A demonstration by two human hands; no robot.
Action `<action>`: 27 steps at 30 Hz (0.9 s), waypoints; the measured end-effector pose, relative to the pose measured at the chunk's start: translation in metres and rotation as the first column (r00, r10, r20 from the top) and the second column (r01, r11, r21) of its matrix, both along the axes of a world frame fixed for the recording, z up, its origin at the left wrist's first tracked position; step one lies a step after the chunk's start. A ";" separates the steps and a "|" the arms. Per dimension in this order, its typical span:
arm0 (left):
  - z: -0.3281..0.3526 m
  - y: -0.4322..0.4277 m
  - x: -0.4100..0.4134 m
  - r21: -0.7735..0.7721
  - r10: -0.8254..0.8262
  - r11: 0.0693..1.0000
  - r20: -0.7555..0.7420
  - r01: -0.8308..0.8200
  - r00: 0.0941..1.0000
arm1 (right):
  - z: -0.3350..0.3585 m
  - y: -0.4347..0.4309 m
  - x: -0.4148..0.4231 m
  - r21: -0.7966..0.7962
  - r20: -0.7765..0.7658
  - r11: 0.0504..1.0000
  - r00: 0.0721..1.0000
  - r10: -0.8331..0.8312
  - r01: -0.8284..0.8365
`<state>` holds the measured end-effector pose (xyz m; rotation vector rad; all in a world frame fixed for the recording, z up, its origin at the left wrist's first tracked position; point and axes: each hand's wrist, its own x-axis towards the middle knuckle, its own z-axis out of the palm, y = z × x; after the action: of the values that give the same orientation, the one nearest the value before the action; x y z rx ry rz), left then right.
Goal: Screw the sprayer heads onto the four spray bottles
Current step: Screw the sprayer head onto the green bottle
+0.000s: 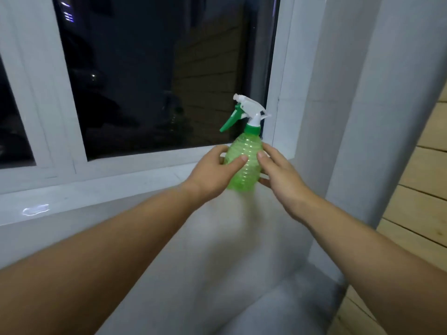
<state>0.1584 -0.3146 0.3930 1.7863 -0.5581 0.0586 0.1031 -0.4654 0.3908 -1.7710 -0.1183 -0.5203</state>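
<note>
Two hands gripping one green bottle [244, 163].
Left hand [212, 176] and right hand [280, 176] are clasping its ribbed sides; sprayer head [249, 112] is sitting on top, by the window sill [96, 187].

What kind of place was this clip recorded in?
Probably a room in a home at night: a white-framed window showing darkness outside, a pale sill below it, and wood-panelled wall at right.

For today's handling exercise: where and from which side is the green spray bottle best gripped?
Probably the ribbed belly of the green spray bottle, from both sides, as the left hand and right hand do. It stands upright, and the sprayer head juts sideways on top.
</note>
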 end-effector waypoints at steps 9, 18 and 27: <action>0.023 -0.048 0.073 0.079 0.046 0.996 0.033 -0.048 0.998 | 0.014 -0.038 0.081 -0.054 -0.033 0.994 0.994 -0.101 0.099; 0.022 -0.056 0.108 0.091 0.086 0.993 -0.060 -0.080 0.994 | 0.013 -0.045 0.111 -0.110 -0.079 0.992 0.994 -0.073 0.064; 0.021 -0.056 0.107 0.185 0.161 0.971 -0.031 -0.152 0.987 | 0.010 -0.041 0.111 -0.147 -0.095 0.988 0.993 -0.068 0.054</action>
<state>0.2655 -0.3703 0.4141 2.0037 -0.3991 0.0775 0.2142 -0.5068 0.4004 -1.9431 -0.0322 -0.4763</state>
